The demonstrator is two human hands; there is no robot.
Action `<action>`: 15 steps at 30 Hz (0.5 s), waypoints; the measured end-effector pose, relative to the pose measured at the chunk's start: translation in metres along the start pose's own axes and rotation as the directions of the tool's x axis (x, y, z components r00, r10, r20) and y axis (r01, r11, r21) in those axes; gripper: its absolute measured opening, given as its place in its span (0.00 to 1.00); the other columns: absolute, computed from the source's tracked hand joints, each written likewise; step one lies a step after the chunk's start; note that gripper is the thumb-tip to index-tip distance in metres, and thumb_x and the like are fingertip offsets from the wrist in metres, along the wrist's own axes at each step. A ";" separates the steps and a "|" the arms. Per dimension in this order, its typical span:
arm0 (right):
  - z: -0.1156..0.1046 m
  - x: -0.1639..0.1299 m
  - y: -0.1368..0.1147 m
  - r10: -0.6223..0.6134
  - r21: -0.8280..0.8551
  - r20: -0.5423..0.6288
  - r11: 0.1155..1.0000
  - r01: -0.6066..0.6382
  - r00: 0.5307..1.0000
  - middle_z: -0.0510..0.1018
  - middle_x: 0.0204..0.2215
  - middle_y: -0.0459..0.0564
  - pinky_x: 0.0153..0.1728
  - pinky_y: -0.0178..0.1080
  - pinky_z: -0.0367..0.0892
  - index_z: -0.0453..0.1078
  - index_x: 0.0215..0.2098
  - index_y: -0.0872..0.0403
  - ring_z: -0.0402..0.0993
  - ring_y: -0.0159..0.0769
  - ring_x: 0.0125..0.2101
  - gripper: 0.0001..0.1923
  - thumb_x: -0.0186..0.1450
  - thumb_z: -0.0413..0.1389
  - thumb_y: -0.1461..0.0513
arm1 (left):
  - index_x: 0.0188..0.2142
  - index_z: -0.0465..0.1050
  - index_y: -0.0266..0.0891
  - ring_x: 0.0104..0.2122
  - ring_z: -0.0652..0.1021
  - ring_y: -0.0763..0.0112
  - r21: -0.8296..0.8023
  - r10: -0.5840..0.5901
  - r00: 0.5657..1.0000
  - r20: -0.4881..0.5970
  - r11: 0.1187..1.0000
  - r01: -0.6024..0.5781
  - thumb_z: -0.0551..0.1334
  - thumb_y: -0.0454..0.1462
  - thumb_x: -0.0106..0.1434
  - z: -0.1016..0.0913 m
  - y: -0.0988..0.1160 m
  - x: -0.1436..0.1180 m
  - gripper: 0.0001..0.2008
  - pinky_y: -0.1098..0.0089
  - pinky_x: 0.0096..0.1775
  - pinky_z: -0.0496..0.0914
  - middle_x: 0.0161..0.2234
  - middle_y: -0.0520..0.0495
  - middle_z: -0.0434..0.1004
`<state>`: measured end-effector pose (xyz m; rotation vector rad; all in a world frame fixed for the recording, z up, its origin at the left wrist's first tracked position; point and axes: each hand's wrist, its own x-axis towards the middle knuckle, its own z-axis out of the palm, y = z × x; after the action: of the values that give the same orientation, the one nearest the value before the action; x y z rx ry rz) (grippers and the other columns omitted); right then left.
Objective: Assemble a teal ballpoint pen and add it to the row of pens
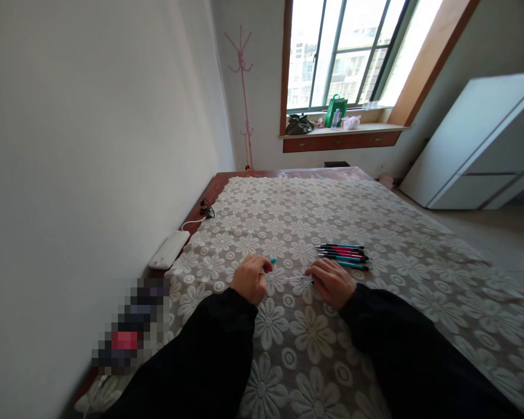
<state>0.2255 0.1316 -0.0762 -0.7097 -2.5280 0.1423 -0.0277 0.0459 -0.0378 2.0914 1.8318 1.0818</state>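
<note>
My left hand [250, 278] rests on the flowered lace cloth [314, 215], its fingers closed on a small teal pen part [273, 261]. My right hand [330, 281] lies a little to the right, pinching the other end of a thin pale rod [293, 277] that runs between both hands. Just beyond my right hand lies a row of several pens [344, 255], teal and red with black tips, side by side on the cloth. Black sleeves cover both forearms.
A white power strip [169, 249] and a black plug with cable [206, 209] sit at the left edge by the wall. Further back are a pink coat stand [243, 87], a window sill with bags [336, 119] and a white cabinet [480, 145] at right.
</note>
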 end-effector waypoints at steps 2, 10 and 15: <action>0.000 0.000 0.001 0.011 0.002 -0.021 1.000 -0.011 1.000 0.77 0.36 0.53 0.41 0.43 0.64 0.72 0.40 0.52 0.71 0.43 0.39 0.13 0.70 0.46 0.68 | 0.34 0.72 0.41 0.40 0.74 0.61 0.068 -0.002 1.000 -0.023 0.998 0.003 0.54 0.23 0.49 0.000 -0.001 0.000 0.16 0.63 0.44 0.69 0.33 0.48 0.76; 0.004 -0.001 0.007 0.038 0.023 -0.060 0.999 -0.037 0.997 0.79 0.35 0.51 0.40 0.42 0.64 0.72 0.42 0.52 0.72 0.43 0.37 0.09 0.70 0.51 0.67 | 0.55 0.68 0.40 0.55 0.70 0.55 0.167 -0.014 0.997 0.069 0.986 0.002 0.59 0.30 0.62 0.017 -0.014 -0.002 0.21 0.55 0.56 0.64 0.53 0.43 0.75; 0.004 -0.001 0.006 0.039 0.050 -0.063 0.998 -0.036 0.997 0.79 0.34 0.50 0.39 0.42 0.65 0.71 0.40 0.52 0.71 0.42 0.36 0.07 0.70 0.52 0.68 | 0.50 0.72 0.40 0.49 0.74 0.57 0.170 -0.028 0.985 0.170 0.986 -0.001 0.60 0.33 0.66 0.021 -0.023 -0.001 0.14 0.58 0.51 0.67 0.47 0.44 0.78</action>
<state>0.2271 0.1365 -0.0812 -0.7314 -2.4429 0.1903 -0.0329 0.0573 -0.0665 2.1825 1.9094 0.7386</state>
